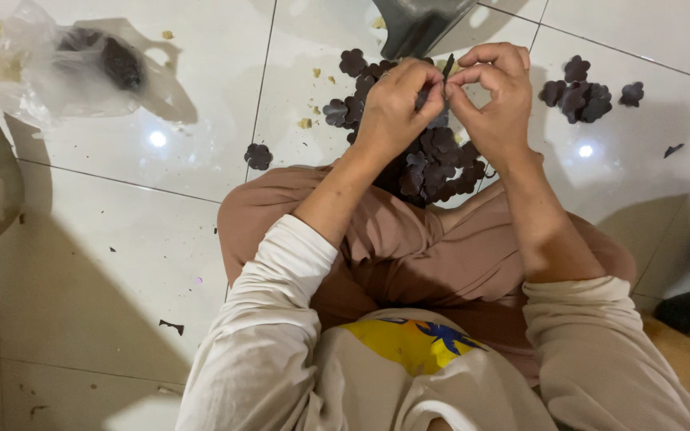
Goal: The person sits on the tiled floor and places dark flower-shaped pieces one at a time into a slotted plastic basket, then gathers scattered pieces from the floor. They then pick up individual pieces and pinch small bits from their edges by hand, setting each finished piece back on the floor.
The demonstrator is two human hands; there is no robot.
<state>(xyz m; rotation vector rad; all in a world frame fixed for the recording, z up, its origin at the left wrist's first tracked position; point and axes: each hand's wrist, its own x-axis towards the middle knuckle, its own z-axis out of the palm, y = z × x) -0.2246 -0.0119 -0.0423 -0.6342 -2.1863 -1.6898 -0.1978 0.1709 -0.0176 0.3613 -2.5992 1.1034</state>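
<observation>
Near the top centre of the frame, the left hand point(393, 100) and the right hand point(495, 96) meet above the floor point(121, 239), their fingers point(433, 89) pinched together on a small dark flower-shaped piece point(446, 68). The piece is seen nearly edge-on, so it shows as a thin dark sliver. Its long axis runs almost upright in the frame, tilted slightly, with the free end pointing to the top edge. Thumb and forefinger of each hand clamp its lower part from either side, and the two hands touch at the fingertips.

Directly below the hands, a heap of dark flower cut-outs point(437, 164) lies on the white tiled floor, running down to the person's folded knees. A smaller cluster of cut-outs point(584, 94) sits to the upper right, well apart from the heap, and a single cut-out point(258, 156) lies alone left of centre. In the upper left a clear plastic bag point(49, 68) holds more dark pieces. A dark grey object point(417, 24) stands at the top edge, just beyond the hands.
</observation>
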